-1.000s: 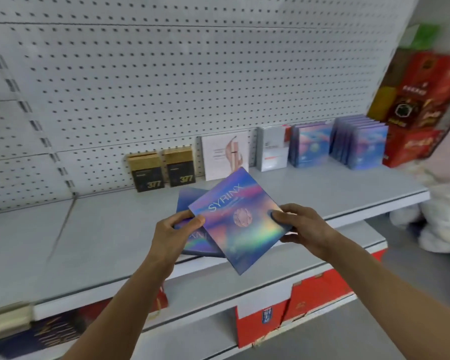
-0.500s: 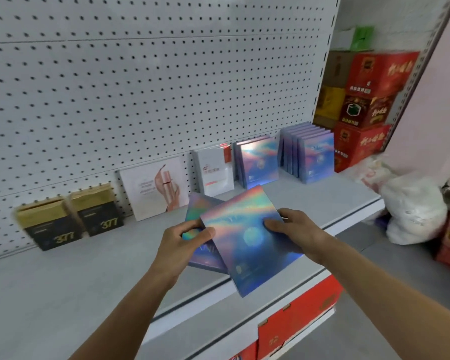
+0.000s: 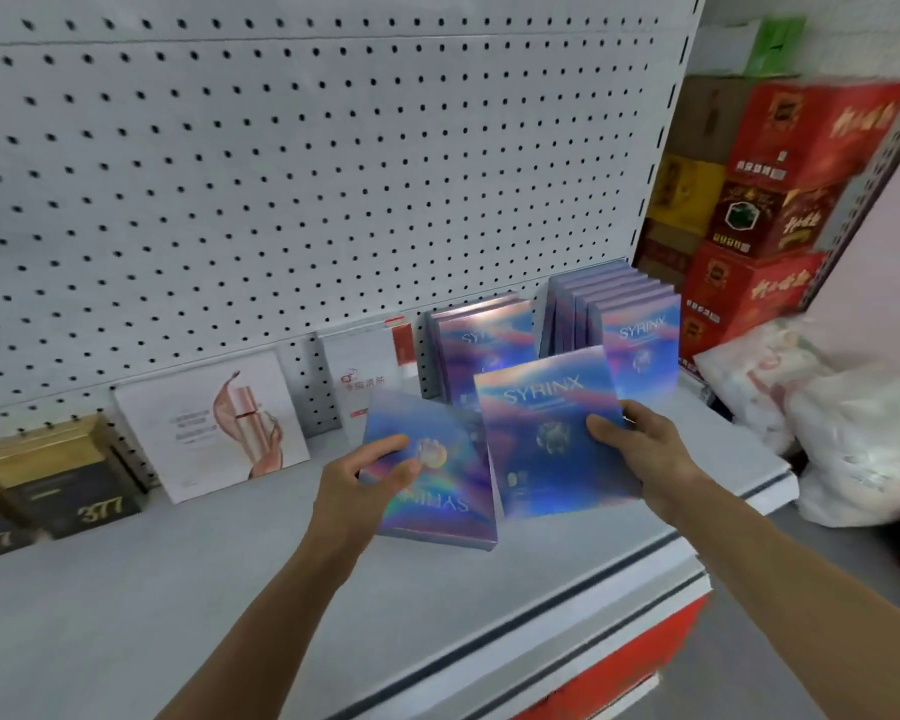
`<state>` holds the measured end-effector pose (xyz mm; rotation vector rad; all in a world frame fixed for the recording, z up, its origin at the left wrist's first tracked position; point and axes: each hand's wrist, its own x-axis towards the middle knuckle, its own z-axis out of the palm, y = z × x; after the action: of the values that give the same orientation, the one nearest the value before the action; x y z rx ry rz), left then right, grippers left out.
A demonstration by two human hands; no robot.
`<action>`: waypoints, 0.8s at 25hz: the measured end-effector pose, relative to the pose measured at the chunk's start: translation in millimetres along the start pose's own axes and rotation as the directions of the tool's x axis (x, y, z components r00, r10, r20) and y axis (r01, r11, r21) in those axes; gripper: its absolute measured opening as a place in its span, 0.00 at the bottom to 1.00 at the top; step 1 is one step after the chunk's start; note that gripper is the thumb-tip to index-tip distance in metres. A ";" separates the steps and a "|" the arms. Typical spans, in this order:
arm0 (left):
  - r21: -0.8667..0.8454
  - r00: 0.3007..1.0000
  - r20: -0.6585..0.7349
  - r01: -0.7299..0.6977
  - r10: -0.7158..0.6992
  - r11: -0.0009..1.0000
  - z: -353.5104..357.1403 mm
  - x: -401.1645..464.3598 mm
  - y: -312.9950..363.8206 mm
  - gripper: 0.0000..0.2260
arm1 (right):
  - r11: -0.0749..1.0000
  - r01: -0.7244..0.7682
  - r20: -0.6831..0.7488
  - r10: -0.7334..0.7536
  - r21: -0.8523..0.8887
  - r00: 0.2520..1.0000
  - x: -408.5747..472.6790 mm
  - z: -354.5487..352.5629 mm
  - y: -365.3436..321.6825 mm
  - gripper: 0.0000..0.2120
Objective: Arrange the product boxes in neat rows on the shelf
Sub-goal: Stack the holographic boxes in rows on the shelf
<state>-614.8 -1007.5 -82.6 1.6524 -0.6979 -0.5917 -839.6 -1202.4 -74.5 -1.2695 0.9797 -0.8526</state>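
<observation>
Apparently each hand pinches one box: left hand point(image 3: 357, 478) the inverted box point(image 3: 437, 491), right hand point(image 3: 640, 449) the upright box point(image 3: 546, 433).

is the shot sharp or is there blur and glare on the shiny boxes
Head view: wide-angle bend curves the white pegboard and grey shelf edge; motion blur smears the black-and-gold 377 boxes and white plastic bags; rainbow glare streaks the holographic blue SYRINX box in the left hand and the one in the right hand; lighting is soft, with faint shadows.
</observation>
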 end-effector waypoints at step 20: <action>-0.060 0.898 -0.399 0.175 -0.184 0.983 60.0 -20.6 30.5 0.11 | 0.813 0.360 0.480 -0.115 -0.458 0.870 177.5 14.7 15.5 0.17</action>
<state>-675.6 -1037.4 -63.5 1.7578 -0.2367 -0.3656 -761.4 -1359.2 -109.9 -2.0098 0.7134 -0.4475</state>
